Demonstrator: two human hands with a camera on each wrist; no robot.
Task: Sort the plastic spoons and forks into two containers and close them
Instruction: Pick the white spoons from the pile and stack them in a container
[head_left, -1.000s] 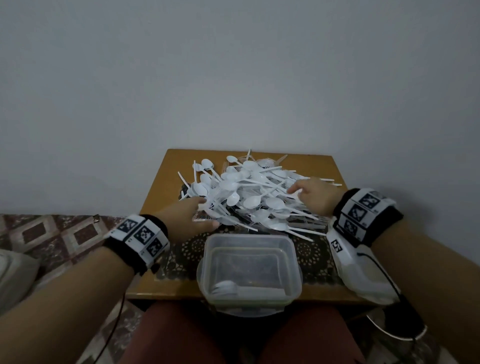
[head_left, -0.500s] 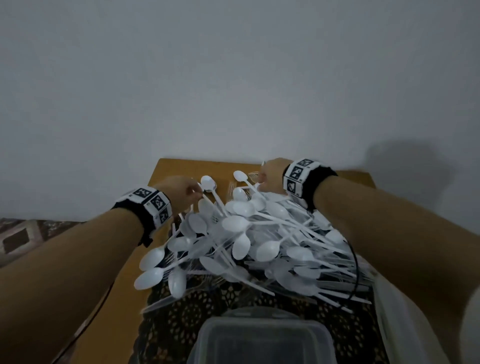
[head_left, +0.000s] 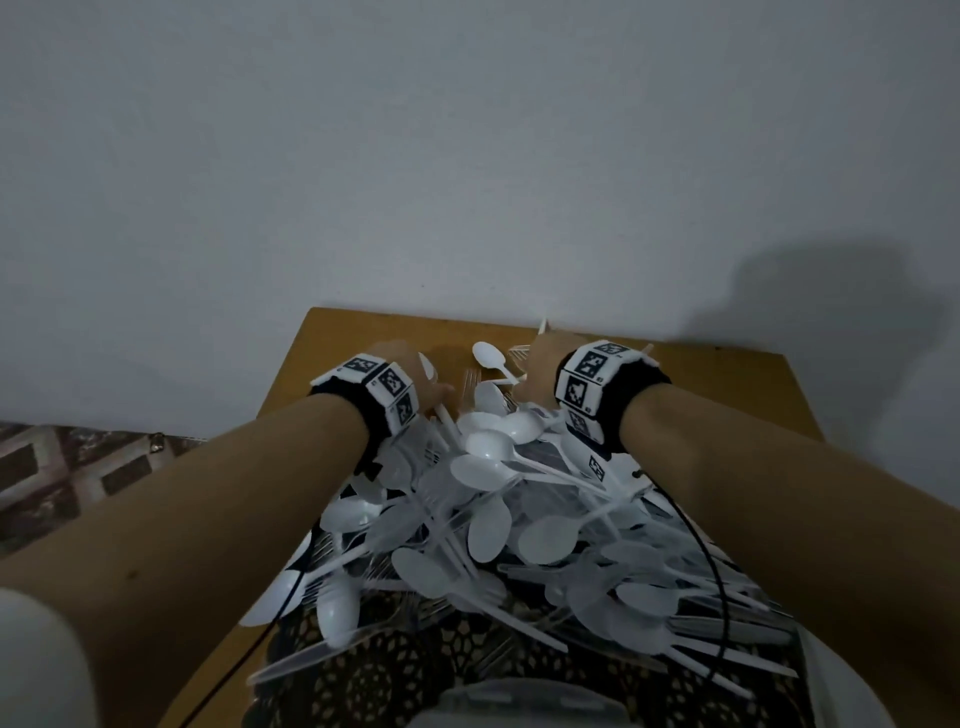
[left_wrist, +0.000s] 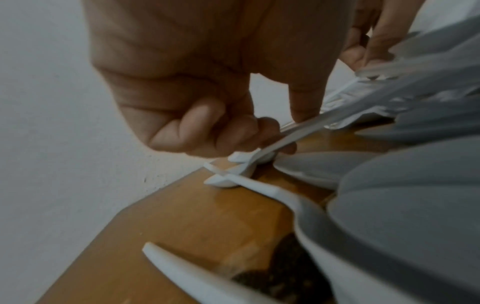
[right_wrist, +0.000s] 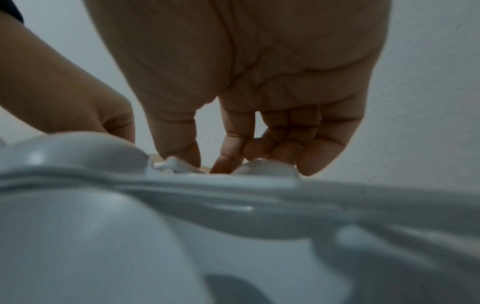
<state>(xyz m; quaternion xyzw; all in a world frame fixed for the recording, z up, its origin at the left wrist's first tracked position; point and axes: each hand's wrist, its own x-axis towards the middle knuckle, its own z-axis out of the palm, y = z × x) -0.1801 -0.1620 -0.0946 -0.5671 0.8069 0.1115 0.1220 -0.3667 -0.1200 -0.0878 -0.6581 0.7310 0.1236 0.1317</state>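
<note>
A big heap of white plastic spoons and forks (head_left: 493, 519) covers a dark patterned mat (head_left: 415, 680) on the wooden table (head_left: 358, 338). Both hands are at the heap's far end. My left hand (head_left: 421, 379) has its fingers curled and its thumb pressed on the handle of one white utensil (left_wrist: 306, 121). My right hand (head_left: 543, 364) reaches down with bent fingers (right_wrist: 228, 148), tips on a spoon bowl (right_wrist: 262, 167); its thumb tip is hidden behind cutlery. A clear container (head_left: 519, 701) sits at the near edge, mostly cut off.
The table's far edge meets a pale wall (head_left: 467, 156). A black cable (head_left: 711, 571) trails from my right wrist over the heap. A white plastic item (head_left: 847, 691) lies at the right. Bare wood (left_wrist: 194, 226) shows left of the heap.
Both hands moved from the heap's near side to its far end, close to the wall. The view leaned forward, so the container dropped to the bottom edge.
</note>
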